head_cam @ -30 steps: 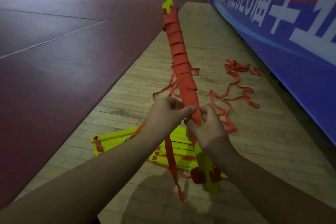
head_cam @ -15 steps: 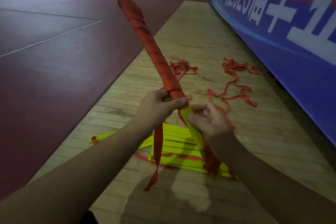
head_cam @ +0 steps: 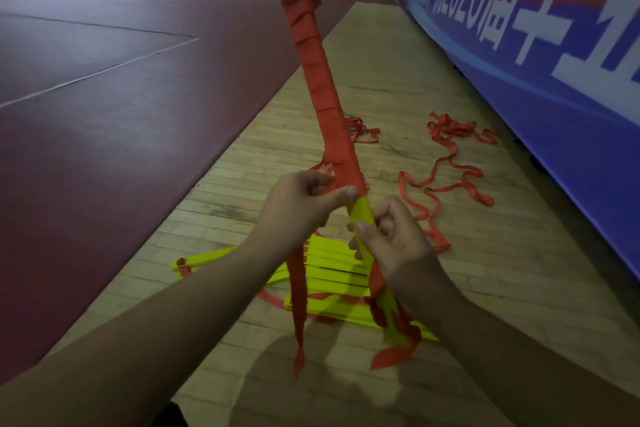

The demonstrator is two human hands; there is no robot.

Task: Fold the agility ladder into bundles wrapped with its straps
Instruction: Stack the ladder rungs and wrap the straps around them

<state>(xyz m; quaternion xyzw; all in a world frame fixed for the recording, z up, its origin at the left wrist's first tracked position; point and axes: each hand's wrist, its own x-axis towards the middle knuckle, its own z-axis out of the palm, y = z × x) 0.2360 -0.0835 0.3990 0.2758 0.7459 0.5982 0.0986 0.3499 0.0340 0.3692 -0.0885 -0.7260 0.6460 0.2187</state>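
Observation:
A long bundle of yellow ladder rungs (head_cam: pixel 320 80) stands nearly upright before me, wound in red strap from its top down to my hands. My left hand (head_cam: pixel 301 204) pinches the lowest turn of the red strap, whose loose tail (head_cam: pixel 298 305) hangs down below it. My right hand (head_cam: pixel 391 239) grips the bare yellow part of the bundle just under the wrap. A pile of loose yellow rungs (head_cam: pixel 332 281) with red straps lies flat on the wooden floor beneath.
Loose red straps (head_cam: pixel 446 170) snake over the wooden floor strip (head_cam: pixel 485 253) to the right. A blue banner wall (head_cam: pixel 536 80) runs along the right side. Dark red court flooring (head_cam: pixel 121 97) spreads to the left.
The bundle's top swung from leaning left back to nearly upright. My right hand closed on the bare yellow part; the left keeps pinching the strap.

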